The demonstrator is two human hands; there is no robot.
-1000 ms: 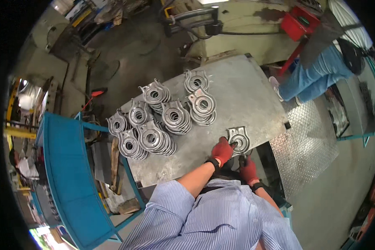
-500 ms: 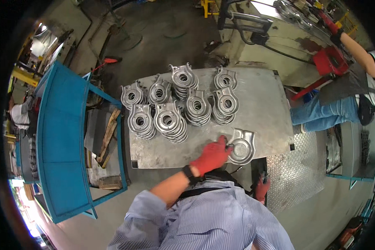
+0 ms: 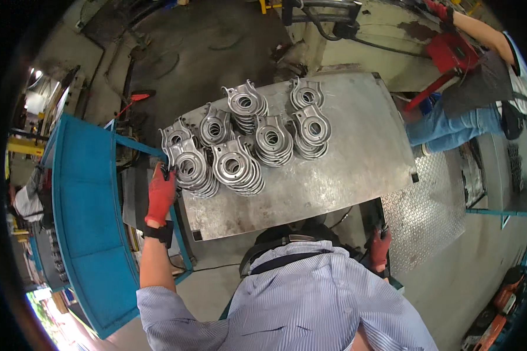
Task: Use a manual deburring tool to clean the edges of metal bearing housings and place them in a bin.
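My left hand (image 3: 161, 196), in a red glove with dark fingertips, is at the left edge of the table. Its fingers close on the outer edge of a round silver metal bracket (image 3: 187, 168) with a central hole and two ears. That bracket tops the front-left stack, and part of the grip is hard to see. Beside it stands another stack of the same brackets (image 3: 234, 167). My right hand (image 3: 380, 250), also red-gloved, hangs low beyond the table's front right side, fingers slightly apart, with nothing visible in it.
Several more bracket stacks (image 3: 272, 138) stand on the left half of the metal table (image 3: 357, 140). A blue metal rack (image 3: 91, 216) is at my left. At the right, a person in jeans (image 3: 451, 126) stands near a red box (image 3: 451, 54), beyond a patterned floor plate (image 3: 421, 205).
My left hand has swung from the front middle of the table to the front-left stack. The single bracket under it has gone from that spot. The view has shifted; my right hand stays low.
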